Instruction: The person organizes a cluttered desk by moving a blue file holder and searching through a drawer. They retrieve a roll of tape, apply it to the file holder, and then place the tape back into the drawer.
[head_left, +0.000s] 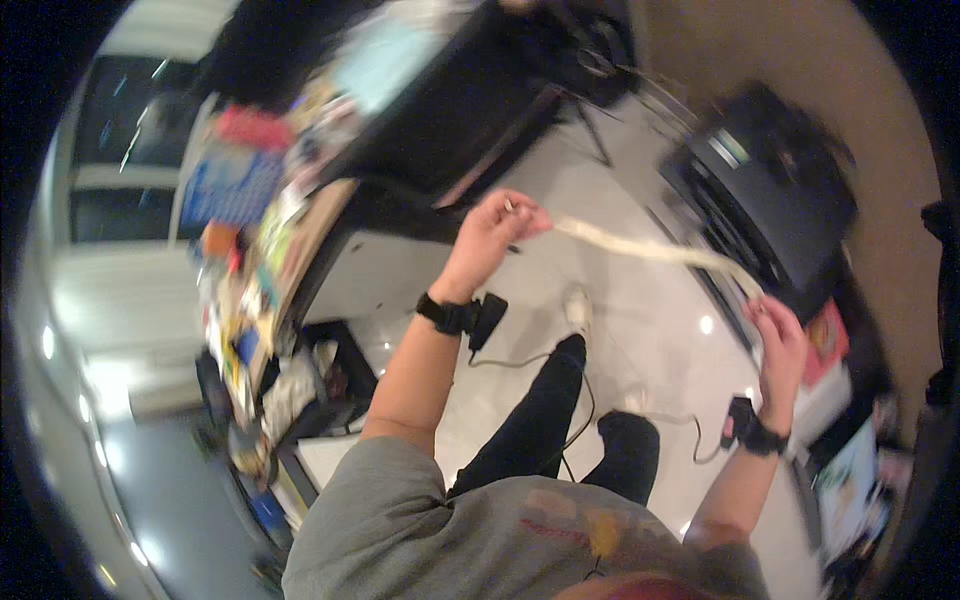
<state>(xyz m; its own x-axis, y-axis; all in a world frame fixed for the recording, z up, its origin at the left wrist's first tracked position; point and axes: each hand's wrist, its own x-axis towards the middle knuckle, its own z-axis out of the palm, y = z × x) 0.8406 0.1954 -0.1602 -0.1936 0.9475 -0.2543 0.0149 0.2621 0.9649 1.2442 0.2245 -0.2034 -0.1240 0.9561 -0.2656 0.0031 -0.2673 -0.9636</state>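
A cream-coloured strip (649, 250), perhaps cloth or cord, stretches in the air between my two hands with a slight sag. My left hand (502, 225) pinches its left end between thumb and fingers. At the other end, my right hand (776, 337) grips it, lower and farther to the right. Blur hides the strip's exact make. Each wrist wears a black strap with a small device; the left device (487, 322) and the right device (739, 424) both trail a thin cable.
A cluttered table (319, 232) runs along the left. On the right stands a large black printer-like machine (757, 195), with a red packet (827, 339) beside it. Thin cables (589, 405) hang near my legs above the pale glossy floor (517, 420). A thin-legged stand (592, 135) is ahead.
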